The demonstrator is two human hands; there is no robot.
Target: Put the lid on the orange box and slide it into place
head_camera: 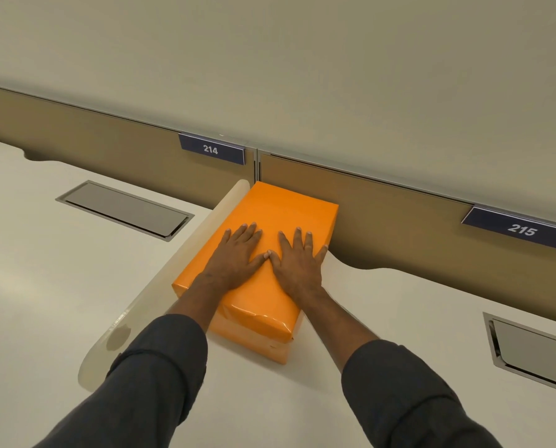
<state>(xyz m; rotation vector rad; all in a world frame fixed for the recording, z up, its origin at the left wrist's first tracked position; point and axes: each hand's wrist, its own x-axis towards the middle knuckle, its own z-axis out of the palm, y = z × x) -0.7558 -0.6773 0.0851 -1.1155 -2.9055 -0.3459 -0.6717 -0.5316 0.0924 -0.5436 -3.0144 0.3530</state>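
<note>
The orange box (267, 344) lies on the white desk (44, 270), its far end against the tan partition. Its orange lid (280, 208) covers the top, and a paler orange strip of the box base shows under the lid at the near end. My left hand (238, 257) and my right hand (297, 260) both rest flat on the lid, palms down, fingers spread and pointing away from me, thumbs touching at the middle. Neither hand grips anything. Dark sleeves cover both forearms.
A translucent divider (160, 279) runs along the box's left side. Two metal cable hatches (125, 208) (535, 347) are set into the desk at left and right. The tan partition (399, 227) behind carries labels 214 (210, 149) and 215 (522, 229).
</note>
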